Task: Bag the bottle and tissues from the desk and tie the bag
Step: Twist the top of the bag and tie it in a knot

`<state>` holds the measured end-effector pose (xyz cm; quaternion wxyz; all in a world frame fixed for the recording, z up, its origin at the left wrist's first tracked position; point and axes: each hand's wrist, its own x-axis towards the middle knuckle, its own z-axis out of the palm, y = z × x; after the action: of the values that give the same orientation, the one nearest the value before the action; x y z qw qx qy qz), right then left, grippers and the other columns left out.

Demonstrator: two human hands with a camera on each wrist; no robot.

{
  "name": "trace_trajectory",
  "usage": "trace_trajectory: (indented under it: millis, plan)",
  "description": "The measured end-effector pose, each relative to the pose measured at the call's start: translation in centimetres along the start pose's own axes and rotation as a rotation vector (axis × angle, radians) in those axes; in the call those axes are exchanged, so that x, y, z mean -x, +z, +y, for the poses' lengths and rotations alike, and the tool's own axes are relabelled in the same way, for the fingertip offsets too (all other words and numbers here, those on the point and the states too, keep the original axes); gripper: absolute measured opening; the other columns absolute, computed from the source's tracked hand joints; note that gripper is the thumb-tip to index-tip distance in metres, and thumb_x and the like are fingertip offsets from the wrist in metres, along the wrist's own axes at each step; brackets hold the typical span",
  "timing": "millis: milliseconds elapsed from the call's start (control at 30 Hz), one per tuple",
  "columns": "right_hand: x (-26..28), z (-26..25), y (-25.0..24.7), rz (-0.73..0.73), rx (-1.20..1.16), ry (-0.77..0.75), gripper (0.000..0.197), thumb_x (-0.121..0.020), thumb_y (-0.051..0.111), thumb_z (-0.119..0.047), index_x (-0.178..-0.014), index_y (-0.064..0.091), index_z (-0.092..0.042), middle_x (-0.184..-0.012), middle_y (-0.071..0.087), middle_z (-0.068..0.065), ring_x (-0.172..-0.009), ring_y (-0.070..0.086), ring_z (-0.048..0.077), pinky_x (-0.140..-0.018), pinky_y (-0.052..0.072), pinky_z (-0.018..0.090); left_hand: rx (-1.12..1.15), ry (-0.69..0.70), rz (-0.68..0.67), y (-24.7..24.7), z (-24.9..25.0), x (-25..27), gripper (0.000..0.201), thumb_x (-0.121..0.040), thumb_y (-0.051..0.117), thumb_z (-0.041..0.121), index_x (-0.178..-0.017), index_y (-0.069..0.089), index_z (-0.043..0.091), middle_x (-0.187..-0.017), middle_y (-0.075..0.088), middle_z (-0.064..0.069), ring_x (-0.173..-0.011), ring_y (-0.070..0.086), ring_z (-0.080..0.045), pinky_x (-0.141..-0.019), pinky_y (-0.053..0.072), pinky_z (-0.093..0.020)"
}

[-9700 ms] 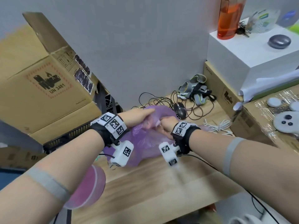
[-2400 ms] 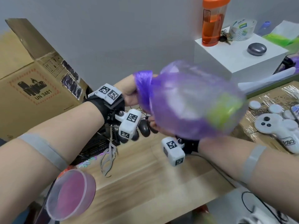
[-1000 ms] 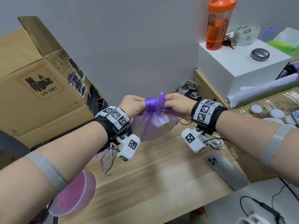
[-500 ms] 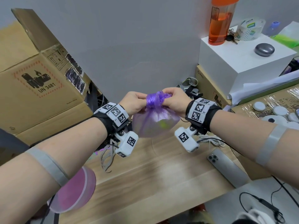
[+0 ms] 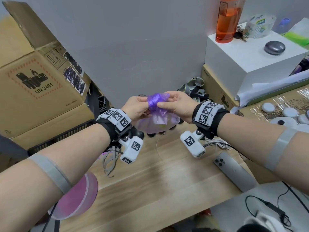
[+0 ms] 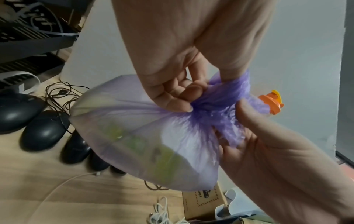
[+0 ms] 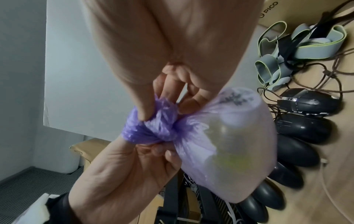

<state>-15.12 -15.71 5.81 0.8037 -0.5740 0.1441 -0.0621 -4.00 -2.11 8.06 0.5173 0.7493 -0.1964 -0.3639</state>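
Observation:
A translucent purple bag (image 5: 156, 123) hangs above the wooden desk (image 5: 158, 185), its neck twisted into a dark purple knot (image 5: 155, 101). My left hand (image 5: 147, 106) pinches the knot from the left. My right hand (image 5: 164, 101) pinches it from the right, thumb under the bunch. In the left wrist view the left hand (image 6: 184, 98) has curled fingertips dug into the gathered neck. The right wrist view shows the right hand (image 7: 162, 106) pressing the knot (image 7: 149, 128). A bottle with a yellow-green label (image 7: 229, 159) shows through the film; tissues cannot be made out.
Several black computer mice (image 6: 44, 133) lie in a row under the bag, with cables and grey straps (image 7: 287, 53) behind. A phone (image 5: 234, 171) lies at the right, a pink round lid (image 5: 76, 198) at the front left. Cardboard boxes (image 5: 36, 91) flank the desk; an orange bottle (image 5: 228, 19) stands on a white box (image 5: 250, 57).
The bag lay on the desk, was then swung up, and now hangs from its twisted neck. Over the last second both hands stayed on the knot with fingers shifting slightly.

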Motion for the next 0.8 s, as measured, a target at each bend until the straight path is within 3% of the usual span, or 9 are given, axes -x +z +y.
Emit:
trace_trajectory:
  millis: [67,167,267,333,367,500,567,667,800]
  plan:
    - [-0.3,0.2,0.2,0.070,0.015,0.018,0.030,-0.087,0.061,0.007,-0.116,0.060,0.012,-0.105,0.064,0.025,-0.096,0.060,0.030,-0.092,0.053,0.039,-0.019,0.008,-0.042,-0.1,-0.2,0.1,0.022,-0.086,0.072,0.010,-0.065,0.071,0.014,-0.044,0.041,0.004,-0.046,0.039,-0.009,-0.052,0.044,-0.020]
    - [-0.7,0.3,0.5,0.158,0.103,0.034,0.020,-0.070,0.074,-0.004,-0.089,0.074,-0.007,-0.091,0.068,0.019,-0.088,0.062,0.027,-0.094,0.052,0.047,-0.029,0.022,-0.069,-0.2,-0.2,0.2,0.009,-0.079,0.072,0.011,-0.085,0.076,0.006,-0.047,0.042,0.003,-0.047,0.037,-0.010,-0.053,0.041,-0.021]
    - [-1.1,0.6,0.6,0.345,0.223,0.035,0.017,-0.063,0.078,-0.005,-0.069,0.067,-0.017,-0.068,0.067,0.008,-0.066,0.063,0.021,-0.078,0.058,0.045,-0.084,0.026,-0.032,-0.2,-0.4,0.1,0.026,-0.077,0.071,0.013,-0.099,0.076,-0.001,-0.058,0.045,-0.004,-0.050,0.039,-0.011,-0.053,0.041,-0.021]
    - [-1.2,0.9,0.7,0.423,0.251,0.007,0.023,-0.066,0.073,0.003,-0.063,0.060,-0.016,-0.058,0.061,0.007,-0.052,0.056,0.018,-0.060,0.054,0.038,-0.071,0.014,-0.031,-0.1,-0.3,0.2,0.021,-0.078,0.072,0.011,-0.096,0.077,0.001,-0.054,0.043,-0.002,-0.049,0.037,-0.010,-0.053,0.039,-0.021]
    - [-1.1,0.9,0.8,0.417,0.265,-0.011,0.025,-0.068,0.072,0.005,-0.062,0.060,-0.016,-0.058,0.060,0.007,-0.052,0.055,0.017,-0.059,0.052,0.033,-0.060,-0.001,-0.039,0.0,-0.2,0.2,0.017,-0.080,0.072,0.011,-0.093,0.076,0.001,-0.053,0.042,0.000,-0.049,0.035,-0.010,-0.052,0.038,-0.022]
    - [-0.8,0.5,0.8,0.190,0.111,-0.025,0.027,-0.074,0.068,0.014,-0.085,0.070,-0.010,-0.082,0.070,0.014,-0.077,0.065,0.020,-0.082,0.057,0.033,0.003,-0.069,-0.021,-0.1,-0.3,0.2,0.015,-0.076,0.074,0.021,-0.067,0.066,0.011,-0.056,0.039,0.000,-0.049,0.032,-0.012,-0.049,0.033,-0.022]
    - [-0.9,0.2,0.6,0.082,0.099,-0.016,0.040,-0.076,0.055,0.025,-0.098,0.063,-0.008,-0.087,0.069,0.015,-0.078,0.065,0.020,-0.079,0.056,0.030,0.048,-0.087,-0.006,-0.2,-0.5,0.0,0.022,-0.075,0.073,0.020,-0.062,0.056,0.014,-0.051,0.038,0.003,-0.047,0.029,-0.012,-0.048,0.027,-0.023]
    - [-0.7,0.0,0.8,-0.032,0.216,-0.019,0.049,-0.072,0.045,0.029,-0.099,0.049,-0.012,-0.087,0.067,0.018,-0.072,0.062,0.022,-0.072,0.051,0.034,0.016,-0.103,0.006,0.1,-1.0,0.0,0.029,-0.085,0.067,0.013,-0.060,0.051,0.015,-0.049,0.038,0.002,-0.045,0.029,-0.012,-0.045,0.025,-0.021]
    - [-0.9,0.8,1.7,0.068,0.257,-0.040,0.046,-0.072,0.045,0.024,-0.096,0.047,-0.016,-0.090,0.068,0.023,-0.075,0.059,0.025,-0.077,0.047,0.041,0.035,-0.149,-0.020,0.9,-0.9,0.1,0.032,-0.093,0.057,0.012,-0.063,0.047,0.016,-0.049,0.040,0.002,-0.043,0.034,-0.011,-0.044,0.025,-0.020]
